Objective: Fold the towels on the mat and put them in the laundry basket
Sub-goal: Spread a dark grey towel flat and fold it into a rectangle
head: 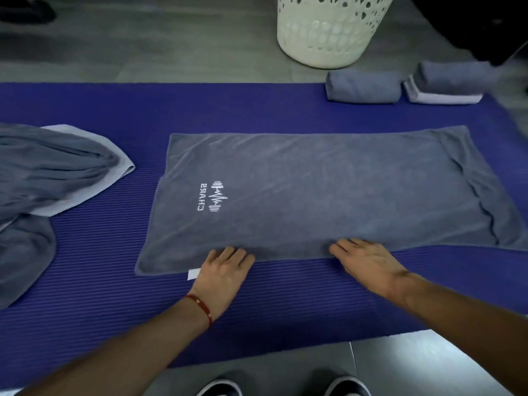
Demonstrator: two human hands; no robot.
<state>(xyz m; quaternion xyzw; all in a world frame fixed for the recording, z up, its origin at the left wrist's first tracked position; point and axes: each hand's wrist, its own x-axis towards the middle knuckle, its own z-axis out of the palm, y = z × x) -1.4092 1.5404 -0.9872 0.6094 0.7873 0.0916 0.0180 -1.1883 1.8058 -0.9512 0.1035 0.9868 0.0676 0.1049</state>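
Note:
A grey towel (314, 190) with a white logo lies spread flat across the middle of the blue mat (257, 304), its right end creased. My left hand (225, 271) rests on the towel's near edge beside a white label, fingers slightly bent on top of the cloth. My right hand (368, 262) lies flat on the same edge further right, fingers apart. A crumpled grey towel (48, 178) lies in a heap at the mat's left. Two folded towels (363, 87) (448, 81) sit at the mat's far right. The white perforated laundry basket (325, 32) stands on the floor behind them.
Grey tiled floor surrounds the mat. My shoes (285, 387) show at the mat's near edge. A dark object (485, 24) fills the top right corner, close to the basket and the folded towels. Another dark shape (25, 10) sits at the top left.

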